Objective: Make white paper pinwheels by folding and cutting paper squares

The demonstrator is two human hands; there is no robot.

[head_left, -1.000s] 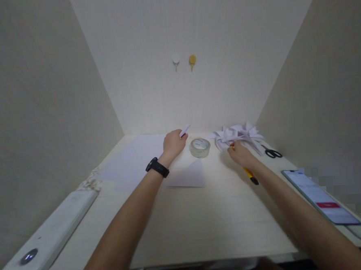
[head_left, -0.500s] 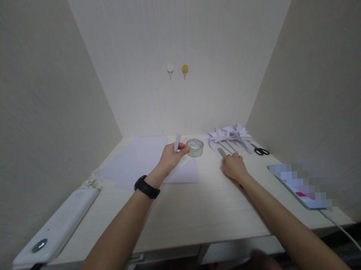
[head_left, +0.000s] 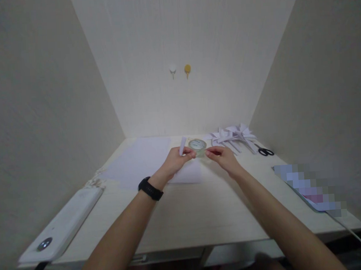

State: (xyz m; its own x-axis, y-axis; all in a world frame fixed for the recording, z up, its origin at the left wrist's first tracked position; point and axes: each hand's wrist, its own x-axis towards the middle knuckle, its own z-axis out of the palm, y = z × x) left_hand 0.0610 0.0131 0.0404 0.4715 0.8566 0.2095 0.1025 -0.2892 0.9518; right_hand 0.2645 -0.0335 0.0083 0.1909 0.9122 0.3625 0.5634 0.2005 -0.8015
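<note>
My left hand (head_left: 180, 158) is closed around a small white paper roll (head_left: 182, 145), which sticks up between its fingers. Its thumb and fingertips also pinch together at the near left side of a clear tape roll (head_left: 197, 144) on the desk. On the other side of the tape roll, my right hand (head_left: 226, 158) is closed in a pinch. The fingertips of both hands face each other with a narrow gap between them. What lies in the right pinch is too small to tell; clear tape between the hands is hard to make out.
White paper sheets (head_left: 145, 159) lie to the left. Folded paper pinwheels (head_left: 232, 136) sit at the back right, beside black-handled scissors (head_left: 265, 151). A white device (head_left: 62, 223) stands at the left edge, and a blurred tablet-like object (head_left: 306, 188) with a cable lies at the right.
My right hand has moved left and up to the tape roll, and the blade it held is no longer seen. My left hand stays near the roll with the paper.
</note>
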